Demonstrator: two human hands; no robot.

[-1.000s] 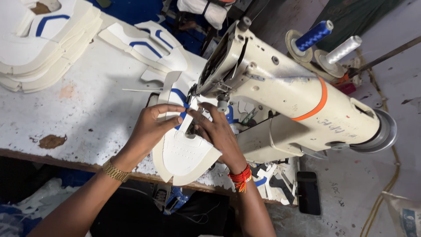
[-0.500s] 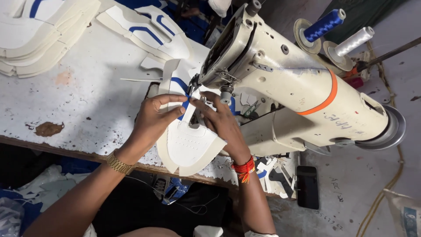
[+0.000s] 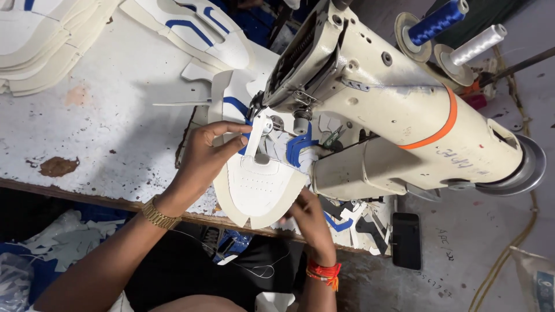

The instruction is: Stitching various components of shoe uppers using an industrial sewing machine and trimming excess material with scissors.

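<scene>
Shoe upper (image 3: 257,185) on table (image 3: 104,133) under sewing machine (image 3: 393,110); cut pieces stack (image 3: 40,46) far left, spools (image 3: 457,29) behind

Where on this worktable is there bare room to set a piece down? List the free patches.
Free: the white tabletop between the stacked cut pieces at top left, the brown stain and the left hand. Crowded: around the shoe upper under the sewing machine, where the right hand grips its near edge.

Screens and packages
Dark rectangular phone (image 3: 406,240), screen blank, right of right hand (image 3: 306,212); printed bag (image 3: 535,280) at far right.
</scene>
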